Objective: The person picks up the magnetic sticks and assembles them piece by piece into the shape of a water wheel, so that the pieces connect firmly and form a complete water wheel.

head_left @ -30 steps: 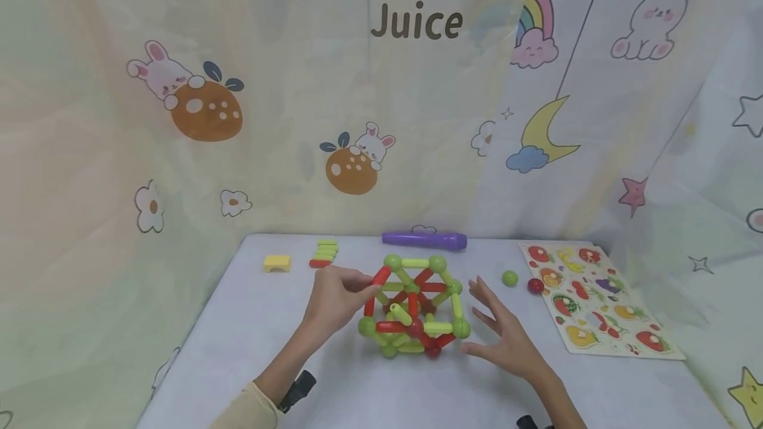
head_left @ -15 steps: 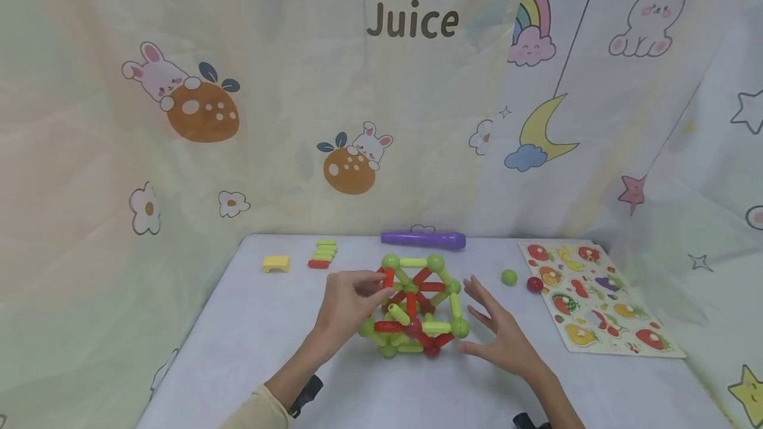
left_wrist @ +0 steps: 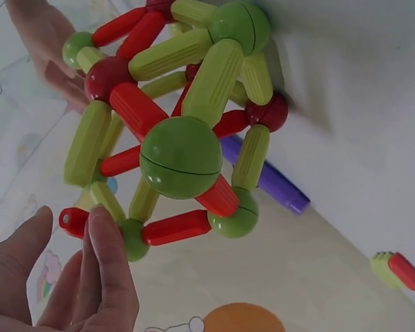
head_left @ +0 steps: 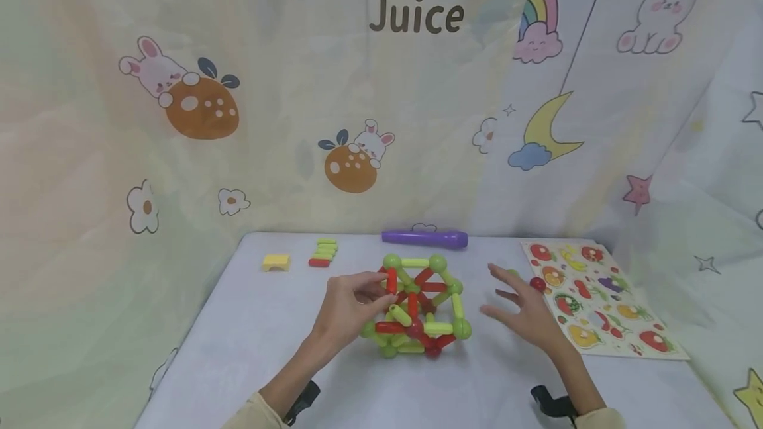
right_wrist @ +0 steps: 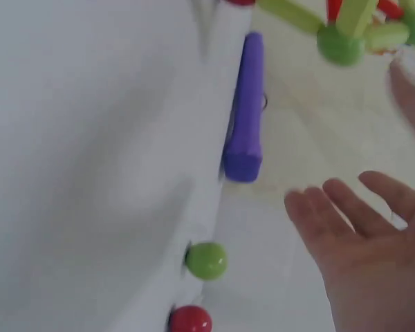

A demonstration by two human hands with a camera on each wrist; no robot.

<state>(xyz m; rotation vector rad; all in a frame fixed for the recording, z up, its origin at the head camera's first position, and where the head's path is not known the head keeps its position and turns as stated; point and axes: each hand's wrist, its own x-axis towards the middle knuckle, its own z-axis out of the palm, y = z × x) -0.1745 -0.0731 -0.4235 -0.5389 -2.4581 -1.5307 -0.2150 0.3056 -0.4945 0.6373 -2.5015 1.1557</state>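
A cage of green and red magnetic rods and balls (head_left: 417,306) stands on the white table (head_left: 250,343). My left hand (head_left: 378,290) pinches an upright red rod (head_left: 391,280) at the cage's upper left. In the left wrist view that rod's end (left_wrist: 72,221) sits between the thumb and fingers of the left hand (left_wrist: 70,228). My right hand (head_left: 512,300) hovers open to the right of the cage, fingers spread, near a loose red ball (head_left: 538,283). The right wrist view shows the right hand (right_wrist: 360,235), a green ball (right_wrist: 206,261) and the red ball (right_wrist: 190,320) below it.
A purple cylinder (head_left: 424,238) lies at the table's back edge. A yellow block (head_left: 277,262) and a small pile of spare rods (head_left: 324,253) sit at the back left. A fruit puzzle board (head_left: 596,300) lies at the right. Printed curtains hang behind.
My right hand has moved right, away from the cage and towards the loose balls. My left hand has turned the red rod from slanted to upright.
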